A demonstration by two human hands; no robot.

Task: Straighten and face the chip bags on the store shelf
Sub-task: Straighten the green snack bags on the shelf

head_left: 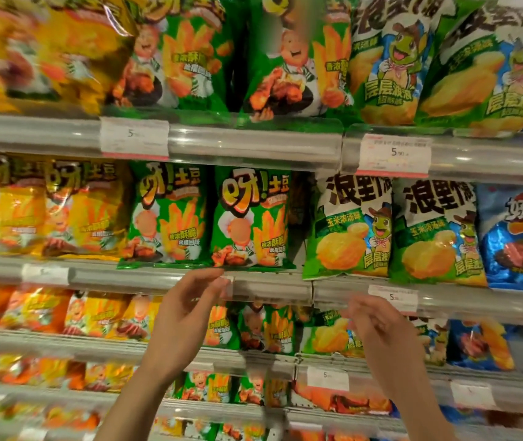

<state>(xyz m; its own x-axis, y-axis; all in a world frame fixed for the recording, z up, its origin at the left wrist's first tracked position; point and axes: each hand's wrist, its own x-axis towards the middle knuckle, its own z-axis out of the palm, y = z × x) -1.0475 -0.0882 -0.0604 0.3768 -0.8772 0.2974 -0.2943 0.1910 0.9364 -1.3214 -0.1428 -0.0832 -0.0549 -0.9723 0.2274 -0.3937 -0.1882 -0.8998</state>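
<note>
Store shelving fills our view. Nearest, our left hand (190, 310) and right hand (377, 326) hover loosely spread, holding nothing, just below the shelf rail (269, 286). Beyond, two green chip bags (250, 218) stand facing out, slightly tilted. We judge: grip both lower corners, square them to the rail

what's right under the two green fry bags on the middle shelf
The shelf's clear front rail, with the left hand raised just below it. Smaller green bags stand on the shelf beneath. Whatever lies behind the hand is hidden.
</note>
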